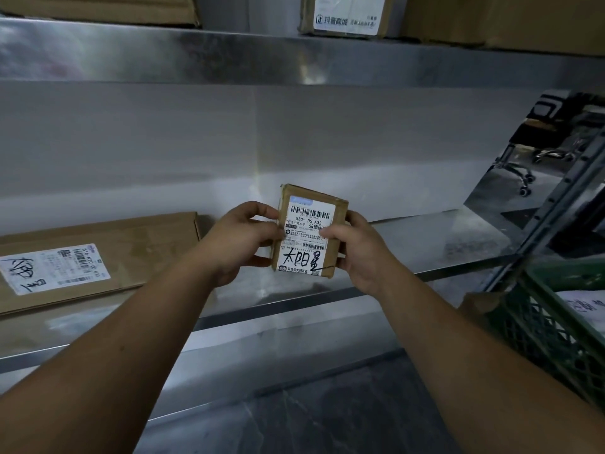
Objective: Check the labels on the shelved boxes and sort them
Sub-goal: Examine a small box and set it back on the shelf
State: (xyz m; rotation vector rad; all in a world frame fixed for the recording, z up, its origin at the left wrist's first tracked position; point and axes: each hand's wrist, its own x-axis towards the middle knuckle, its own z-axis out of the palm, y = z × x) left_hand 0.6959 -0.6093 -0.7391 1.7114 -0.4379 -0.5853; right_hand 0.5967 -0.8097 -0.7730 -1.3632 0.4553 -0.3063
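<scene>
A small brown cardboard box [309,232] is held upright above the steel shelf [425,244], its white shipping label with barcodes and black handwriting facing me. My left hand [240,242] grips its left edge, thumb on the label. My right hand [355,249] grips its right edge, thumb on the label too. A flat wide cardboard box [131,253] with a white handwritten label lies on the shelf to the left.
Several cardboard boxes, one with a white label [348,13], stand on the upper shelf. A green plastic crate [553,326] holding a white parcel sits at the lower right beside the shelf post. Dark floor lies below, and office chairs show at far right.
</scene>
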